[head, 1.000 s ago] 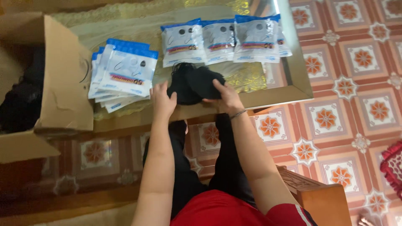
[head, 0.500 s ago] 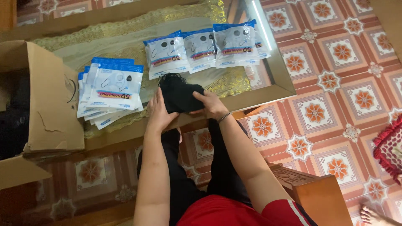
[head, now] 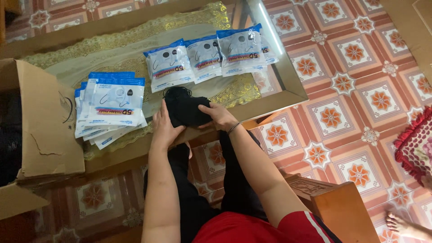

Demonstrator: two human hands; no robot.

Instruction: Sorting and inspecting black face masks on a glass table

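Glass-topped desk (head: 288, 96) carrying cardboard box (head: 42, 130), blue-white packet stack (head: 112, 108), packet row (head: 209, 54). Lying at near edge, black mask bundle (head: 186, 108). Gripping it from both sides, left hand (head: 164, 128) and right hand (head: 222, 116), fingers curled.

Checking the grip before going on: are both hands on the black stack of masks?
Yes, the left hand and the right hand both grip the black stack of masks.

— What sort of place is this?
— A home, a living room by the look of it: patterned floor tiles (head: 355, 108) with orange flowers, a glass-topped bench (head: 274, 81) with a gold lace cloth (head: 135, 36).
— Anything else?
— A red rug (head: 416, 144) right of the grip, a carved wooden seat (head: 333, 207) below it.
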